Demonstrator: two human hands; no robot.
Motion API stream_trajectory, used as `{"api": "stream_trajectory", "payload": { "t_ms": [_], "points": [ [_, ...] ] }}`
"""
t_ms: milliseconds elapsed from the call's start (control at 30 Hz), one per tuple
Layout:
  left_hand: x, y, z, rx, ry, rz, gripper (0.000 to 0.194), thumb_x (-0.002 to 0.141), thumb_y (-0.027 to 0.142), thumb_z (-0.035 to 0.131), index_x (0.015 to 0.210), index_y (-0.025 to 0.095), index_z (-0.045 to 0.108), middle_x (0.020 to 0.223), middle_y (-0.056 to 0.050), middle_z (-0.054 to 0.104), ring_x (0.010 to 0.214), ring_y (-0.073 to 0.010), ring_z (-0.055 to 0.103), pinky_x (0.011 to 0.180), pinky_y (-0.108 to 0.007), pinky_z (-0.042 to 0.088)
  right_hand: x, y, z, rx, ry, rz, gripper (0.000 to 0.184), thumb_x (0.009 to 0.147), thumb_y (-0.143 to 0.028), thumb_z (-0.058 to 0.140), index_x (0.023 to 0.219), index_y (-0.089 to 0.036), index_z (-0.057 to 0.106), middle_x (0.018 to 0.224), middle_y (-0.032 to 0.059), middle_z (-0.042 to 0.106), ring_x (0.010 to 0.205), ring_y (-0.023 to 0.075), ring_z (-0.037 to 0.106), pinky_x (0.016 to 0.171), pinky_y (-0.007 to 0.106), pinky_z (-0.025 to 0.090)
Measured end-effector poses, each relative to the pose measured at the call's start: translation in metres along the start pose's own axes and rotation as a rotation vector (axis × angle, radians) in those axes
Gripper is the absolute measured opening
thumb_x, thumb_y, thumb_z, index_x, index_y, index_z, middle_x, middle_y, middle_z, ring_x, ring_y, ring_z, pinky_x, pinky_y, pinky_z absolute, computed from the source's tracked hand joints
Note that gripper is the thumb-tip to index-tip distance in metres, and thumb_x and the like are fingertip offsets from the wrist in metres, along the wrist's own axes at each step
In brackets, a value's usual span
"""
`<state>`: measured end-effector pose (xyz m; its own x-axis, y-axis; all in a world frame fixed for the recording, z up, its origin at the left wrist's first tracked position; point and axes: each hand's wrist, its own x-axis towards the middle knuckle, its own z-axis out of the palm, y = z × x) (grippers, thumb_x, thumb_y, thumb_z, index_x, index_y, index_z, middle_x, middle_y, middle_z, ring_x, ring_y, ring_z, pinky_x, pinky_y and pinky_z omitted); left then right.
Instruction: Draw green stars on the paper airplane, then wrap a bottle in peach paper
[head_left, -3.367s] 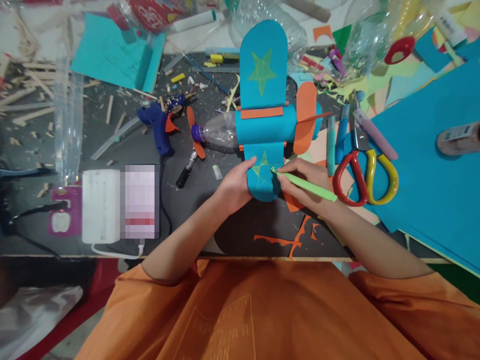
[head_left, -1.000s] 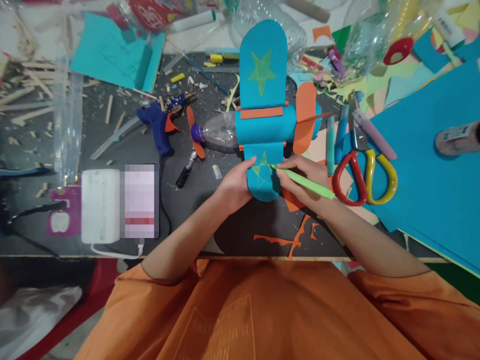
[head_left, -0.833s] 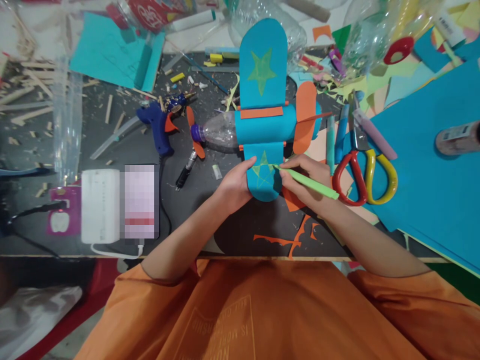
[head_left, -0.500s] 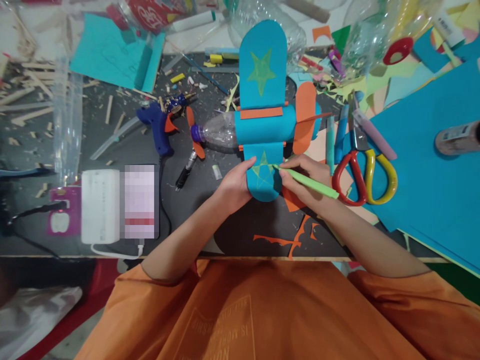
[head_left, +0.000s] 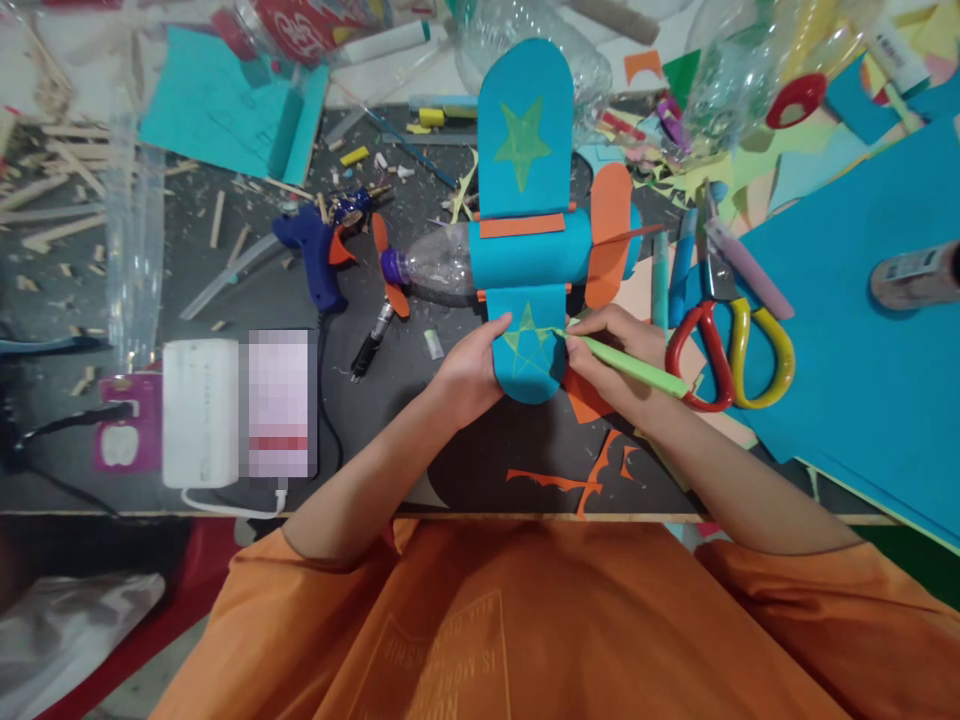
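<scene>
A toy plane (head_left: 529, 250) made from a clear plastic bottle wrapped in blue paper lies on the dark table (head_left: 465, 470), with orange propeller and tail. Each of its two blue wings bears a green star. My left hand (head_left: 469, 375) grips the left edge of the near wing (head_left: 527, 375), thumb on top. My right hand (head_left: 611, 350) is closed on a light green marker (head_left: 637, 367), whose tip rests at the right edge of the near wing's star.
Red-and-yellow scissors (head_left: 724, 340) and several markers lie just right of my right hand, on blue paper sheets (head_left: 862, 330). A blue glue gun (head_left: 319, 255) sits left of the plane. A white power bank (head_left: 201, 410), clear bottles and paper scraps crowd the table.
The marker's tip has shifted slightly right along the star's edge and my right hand has turned a little. My left hand and the plane have stayed put.
</scene>
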<state>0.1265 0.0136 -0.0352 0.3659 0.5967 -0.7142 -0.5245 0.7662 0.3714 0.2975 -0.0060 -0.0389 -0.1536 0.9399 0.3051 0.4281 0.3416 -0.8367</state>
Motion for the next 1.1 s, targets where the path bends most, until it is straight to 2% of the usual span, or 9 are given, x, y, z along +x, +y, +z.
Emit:
{"api": "stream_trajectory", "payload": {
  "t_ms": [200, 467, 633, 867, 1033, 1100],
  "points": [
    [0.0008, -0.0001, -0.0010, -0.011, -0.053, 0.015, 0.037, 0.101, 0.025, 0.039, 0.105, 0.013, 0.074, 0.112, -0.009, 0.078, 0.122, -0.0227, 0.068, 0.110, -0.033, 0.048, 0.0001, 0.0013, 0.0007, -0.022, -0.030, -0.003, 0.009, 0.085, -0.022, 0.062, 0.076, -0.024, 0.059, 0.069, 0.0003, 0.069, 0.057, 0.0156, 0.062, 0.054, 0.029, 0.051],
    [0.0011, -0.0016, -0.0003, -0.019, -0.060, 0.030, 0.041, 0.101, 0.025, 0.039, 0.128, 0.011, 0.067, 0.115, -0.010, 0.078, 0.122, -0.0242, 0.068, 0.114, -0.037, 0.046, -0.0008, 0.0026, 0.0014, 0.008, -0.010, -0.029, 0.009, 0.085, -0.021, 0.062, 0.077, -0.024, 0.059, 0.069, 0.0001, 0.069, 0.057, 0.0160, 0.063, 0.054, 0.029, 0.051],
    [0.0016, -0.0019, -0.0016, -0.018, -0.069, 0.038, 0.041, 0.100, 0.026, 0.041, 0.129, 0.011, 0.066, 0.113, -0.011, 0.078, 0.120, -0.0245, 0.069, 0.113, -0.036, 0.046, -0.0005, 0.0023, -0.0001, -0.003, -0.034, -0.011, 0.008, 0.086, -0.021, 0.063, 0.079, -0.024, 0.061, 0.073, 0.0011, 0.071, 0.060, 0.0169, 0.065, 0.057, 0.030, 0.053],
    [-0.0009, -0.0003, 0.0033, -0.018, -0.034, 0.028, 0.042, 0.102, 0.024, 0.037, 0.130, 0.010, 0.065, 0.107, -0.009, 0.080, 0.114, -0.0225, 0.072, 0.110, -0.034, 0.048, -0.0005, 0.0026, 0.0007, -0.033, -0.021, -0.063, 0.009, 0.088, -0.024, 0.062, 0.079, -0.023, 0.063, 0.071, 0.0012, 0.072, 0.059, 0.0158, 0.066, 0.053, 0.027, 0.052],
    [0.0004, -0.0005, 0.0009, -0.004, -0.019, 0.022, 0.040, 0.101, 0.025, 0.039, 0.125, 0.012, 0.069, 0.109, -0.009, 0.079, 0.118, -0.0232, 0.070, 0.109, -0.035, 0.049, 0.0002, 0.0012, 0.0000, -0.025, -0.031, -0.017, 0.010, 0.088, -0.027, 0.062, 0.079, -0.023, 0.063, 0.075, 0.0023, 0.074, 0.059, 0.0160, 0.066, 0.052, 0.028, 0.052],
    [0.0012, -0.0009, -0.0004, -0.003, -0.030, 0.015, 0.040, 0.101, 0.026, 0.039, 0.122, 0.013, 0.070, 0.110, -0.008, 0.079, 0.119, -0.0233, 0.070, 0.109, -0.035, 0.049, 0.0007, 0.0004, -0.0005, -0.034, -0.027, -0.013, 0.011, 0.087, -0.026, 0.062, 0.077, -0.023, 0.062, 0.070, 0.0013, 0.072, 0.057, 0.0156, 0.064, 0.051, 0.028, 0.051]
  ]
}}
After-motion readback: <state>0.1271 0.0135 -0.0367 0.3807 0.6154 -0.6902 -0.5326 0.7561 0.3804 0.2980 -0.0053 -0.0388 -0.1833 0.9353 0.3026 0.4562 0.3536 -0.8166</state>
